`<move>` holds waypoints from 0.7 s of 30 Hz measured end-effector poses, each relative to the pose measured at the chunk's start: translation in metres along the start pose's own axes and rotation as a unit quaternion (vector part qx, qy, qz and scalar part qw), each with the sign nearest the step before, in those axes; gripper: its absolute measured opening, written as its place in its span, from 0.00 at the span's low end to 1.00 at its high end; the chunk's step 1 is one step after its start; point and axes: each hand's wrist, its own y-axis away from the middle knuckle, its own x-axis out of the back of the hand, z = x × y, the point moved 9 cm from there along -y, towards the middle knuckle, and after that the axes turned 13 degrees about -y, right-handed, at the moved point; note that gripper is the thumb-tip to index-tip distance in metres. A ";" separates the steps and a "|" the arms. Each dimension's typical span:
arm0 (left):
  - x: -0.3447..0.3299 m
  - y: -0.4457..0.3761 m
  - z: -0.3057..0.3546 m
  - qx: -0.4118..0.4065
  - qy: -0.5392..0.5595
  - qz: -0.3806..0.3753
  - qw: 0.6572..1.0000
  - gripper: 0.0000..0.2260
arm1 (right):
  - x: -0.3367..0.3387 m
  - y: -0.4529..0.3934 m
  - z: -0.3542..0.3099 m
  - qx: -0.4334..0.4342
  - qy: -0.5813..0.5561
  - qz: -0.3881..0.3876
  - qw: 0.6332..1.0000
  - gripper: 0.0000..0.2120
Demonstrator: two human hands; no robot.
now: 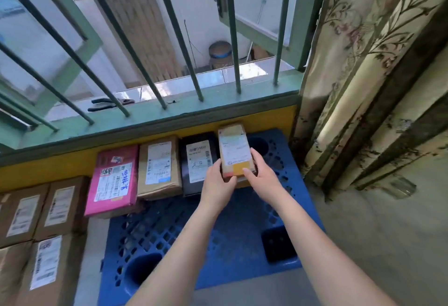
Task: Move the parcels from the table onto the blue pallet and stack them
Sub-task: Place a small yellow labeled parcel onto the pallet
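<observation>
Home room: floral curtain point(378, 75), barred window point(169, 39), stacked parcels point(48, 211).

Both arms extended forward, forearms bare, converging. Left hand point(217, 181) grips near-left corner of small parcel point(236, 151), thumb along its near edge. Right hand point(263, 178) grips the right side, fingers curled over the edge, thumb at the near end.

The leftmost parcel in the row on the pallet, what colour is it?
Bright pink parcel with white labels, clearest in the head view.

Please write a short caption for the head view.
Both hands set a small brown parcel beside the black parcel on the blue pallet.
</observation>
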 end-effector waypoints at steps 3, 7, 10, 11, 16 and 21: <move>-0.003 0.000 -0.006 -0.007 -0.012 -0.013 1.000 0.22 | -0.005 -0.007 0.004 0.005 0.008 -0.013 1.000 0.30; -0.005 -0.008 -0.010 0.000 -0.007 -0.035 0.999 0.21 | -0.008 -0.014 0.005 0.015 0.014 -0.001 1.000 0.31; 0.005 -0.008 -0.023 0.018 -0.041 -0.015 0.999 0.25 | -0.009 -0.013 0.003 0.021 0.055 0.053 0.997 0.30; 0.012 -0.005 -0.029 0.030 -0.045 -0.001 0.999 0.28 | -0.007 -0.011 0.000 0.026 0.084 0.089 0.992 0.30; 0.069 0.023 -0.066 0.050 -0.002 0.069 0.996 0.28 | -0.030 0.014 -0.045 0.098 0.159 0.227 0.956 0.29; 0.159 0.073 -0.128 0.080 0.024 0.146 0.986 0.26 | -0.154 0.032 -0.102 0.170 0.145 0.139 0.965 0.30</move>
